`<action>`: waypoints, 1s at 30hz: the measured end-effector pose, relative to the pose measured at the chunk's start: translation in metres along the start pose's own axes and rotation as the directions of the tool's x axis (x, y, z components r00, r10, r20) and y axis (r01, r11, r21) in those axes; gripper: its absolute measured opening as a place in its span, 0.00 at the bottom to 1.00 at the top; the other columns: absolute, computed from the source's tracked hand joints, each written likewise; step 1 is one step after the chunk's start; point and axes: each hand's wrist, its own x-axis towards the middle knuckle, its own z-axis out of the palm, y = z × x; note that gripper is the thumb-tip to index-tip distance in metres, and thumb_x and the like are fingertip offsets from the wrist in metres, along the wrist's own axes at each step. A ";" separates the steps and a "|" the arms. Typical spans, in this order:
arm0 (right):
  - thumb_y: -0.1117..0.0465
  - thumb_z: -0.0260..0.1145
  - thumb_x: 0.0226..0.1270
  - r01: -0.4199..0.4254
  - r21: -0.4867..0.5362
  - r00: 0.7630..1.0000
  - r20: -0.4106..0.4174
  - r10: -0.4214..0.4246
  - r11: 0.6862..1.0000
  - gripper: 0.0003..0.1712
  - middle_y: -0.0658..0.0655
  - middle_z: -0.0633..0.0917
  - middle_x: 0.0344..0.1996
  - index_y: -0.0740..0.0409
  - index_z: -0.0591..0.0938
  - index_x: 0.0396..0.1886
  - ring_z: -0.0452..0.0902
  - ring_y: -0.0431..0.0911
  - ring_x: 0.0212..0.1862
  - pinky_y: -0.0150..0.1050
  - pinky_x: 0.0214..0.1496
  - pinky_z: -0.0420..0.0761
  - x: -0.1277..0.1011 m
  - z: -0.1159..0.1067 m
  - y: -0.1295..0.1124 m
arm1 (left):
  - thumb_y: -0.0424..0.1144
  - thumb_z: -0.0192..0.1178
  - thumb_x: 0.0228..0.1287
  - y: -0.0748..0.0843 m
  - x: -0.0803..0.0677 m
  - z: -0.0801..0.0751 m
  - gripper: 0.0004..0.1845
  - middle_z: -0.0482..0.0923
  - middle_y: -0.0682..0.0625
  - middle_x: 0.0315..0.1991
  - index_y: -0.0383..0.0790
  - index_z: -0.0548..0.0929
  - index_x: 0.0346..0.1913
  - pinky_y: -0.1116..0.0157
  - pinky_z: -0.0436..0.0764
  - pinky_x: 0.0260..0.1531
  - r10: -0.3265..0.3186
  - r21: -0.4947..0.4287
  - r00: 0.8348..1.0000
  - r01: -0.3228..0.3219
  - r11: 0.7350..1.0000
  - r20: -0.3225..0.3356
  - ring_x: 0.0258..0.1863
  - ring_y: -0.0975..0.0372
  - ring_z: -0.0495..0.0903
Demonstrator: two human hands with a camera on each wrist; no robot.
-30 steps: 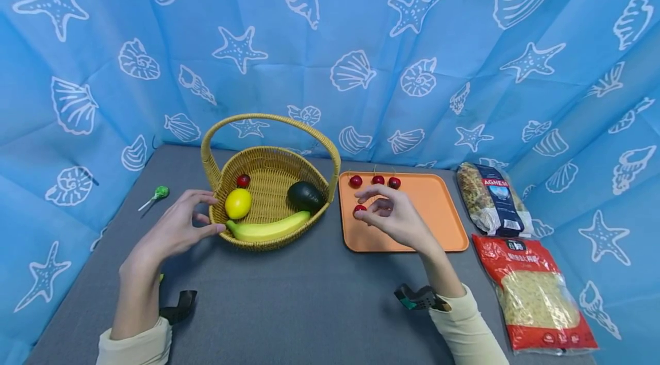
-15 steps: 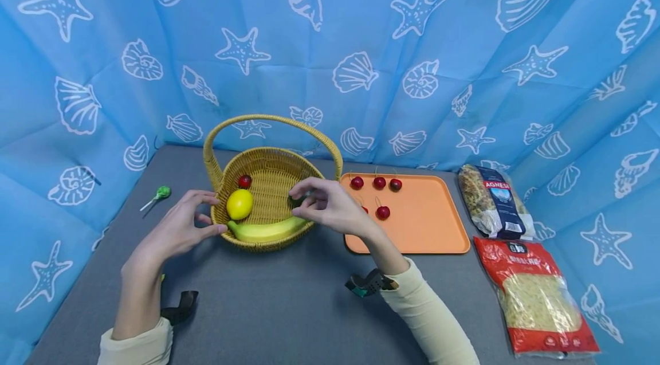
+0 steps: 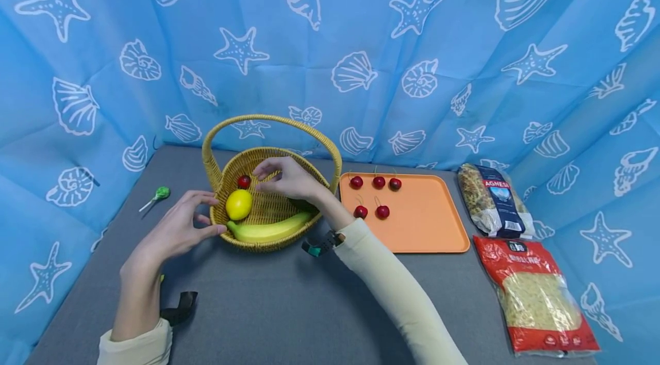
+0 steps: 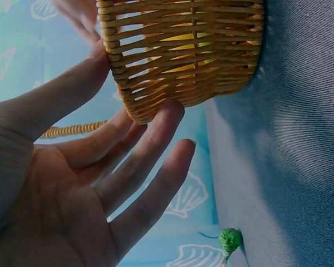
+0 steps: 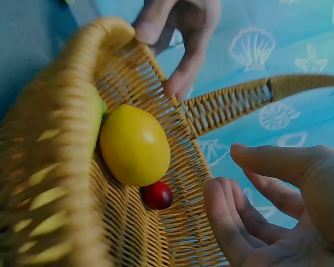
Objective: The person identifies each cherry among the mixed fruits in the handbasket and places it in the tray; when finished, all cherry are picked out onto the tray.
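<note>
A wicker basket (image 3: 265,244) with a tall arched handle holds a lemon (image 3: 239,204), a banana (image 3: 270,230), a cherry (image 3: 244,181) and a dark avocado, now mostly hidden behind the right arm. My left hand (image 3: 177,227) holds the basket's left side, thumb and fingers at the rim. In the left wrist view, the left fingertips (image 4: 171,111) touch the outer weave. Over the basket is my right hand (image 3: 289,179), close to the cherry inside. The right wrist view shows thumb and fingers of the right hand (image 5: 278,194) apart, with nothing between them.
An orange tray (image 3: 423,216) right of the basket bears several stemmed cherries (image 3: 382,212). Farther right lie an Agnesi pasta bag (image 3: 495,199) and a red food bag (image 3: 536,296). A green lollipop (image 3: 162,192) lies left of the basket. A blue shell-print curtain (image 3: 330,55) closes the back.
The right hand has moved left from the tray, across the avocado and into the space over the basket. The cherries it covered on the tray now show. The left hand has stayed at the rim.
</note>
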 end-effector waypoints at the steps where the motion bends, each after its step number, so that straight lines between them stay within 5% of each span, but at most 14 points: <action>1: 0.63 0.72 0.76 -0.029 0.025 1.000 0.011 0.029 0.999 0.21 0.67 0.87 0.58 0.67 0.83 0.64 0.84 0.57 0.60 0.40 0.61 0.88 0.006 0.001 0.000 | 0.44 0.75 0.71 0.000 0.000 0.000 0.35 0.65 0.30 0.76 0.29 0.75 0.72 0.44 0.89 0.52 0.001 -0.001 1.000 -0.001 1.000 0.001 0.54 0.44 0.86; 6: 0.64 0.64 0.82 -0.173 0.154 0.984 0.059 0.166 0.973 0.23 0.70 0.85 0.56 0.69 0.78 0.70 0.84 0.68 0.60 0.55 0.66 0.88 0.031 0.010 0.004 | 0.44 0.75 0.71 0.000 -0.001 0.001 0.35 0.65 0.30 0.76 0.29 0.75 0.72 0.44 0.89 0.52 -0.001 0.004 1.000 0.001 1.000 0.000 0.54 0.44 0.86; 15: 0.65 0.58 0.86 -0.318 0.247 0.948 0.067 0.311 0.915 0.25 0.71 0.82 0.67 0.66 0.73 0.76 0.86 0.61 0.57 0.57 0.71 0.85 0.054 0.032 0.012 | 0.43 0.75 0.71 0.002 0.000 0.002 0.34 0.64 0.30 0.76 0.29 0.75 0.72 0.43 0.89 0.52 -0.012 0.013 1.000 0.012 1.000 -0.004 0.54 0.44 0.86; 22: 0.69 0.62 0.82 -0.290 0.215 0.952 -0.035 0.304 0.933 0.22 0.68 0.84 0.65 0.69 0.79 0.71 0.81 0.45 0.44 0.51 0.63 0.88 0.056 0.041 0.011 | 0.43 0.75 0.71 0.002 0.001 0.002 0.34 0.64 0.30 0.76 0.29 0.75 0.72 0.42 0.89 0.53 -0.010 0.015 1.000 0.010 1.000 -0.008 0.54 0.43 0.86; 27: 0.66 0.69 0.78 -0.172 0.110 0.963 -0.189 0.191 0.979 0.20 0.65 0.87 0.58 0.66 0.84 0.65 0.86 0.51 0.51 0.42 0.55 0.90 0.043 0.035 0.002 | 0.44 0.75 0.71 0.003 -0.001 0.001 0.35 0.64 0.30 0.77 0.29 0.75 0.72 0.42 0.89 0.53 -0.017 0.008 1.000 0.017 1.000 -0.002 0.55 0.43 0.85; 30: 0.63 0.70 0.78 -0.090 0.061 0.974 -0.202 0.101 0.994 0.21 0.63 0.87 0.59 0.64 0.84 0.66 0.87 0.59 0.52 0.33 0.44 0.85 0.024 0.028 -0.007 | 0.44 0.75 0.71 0.003 -0.001 0.001 0.35 0.64 0.30 0.76 0.29 0.75 0.72 0.42 0.89 0.54 -0.016 0.005 1.000 0.016 1.000 0.002 0.55 0.42 0.85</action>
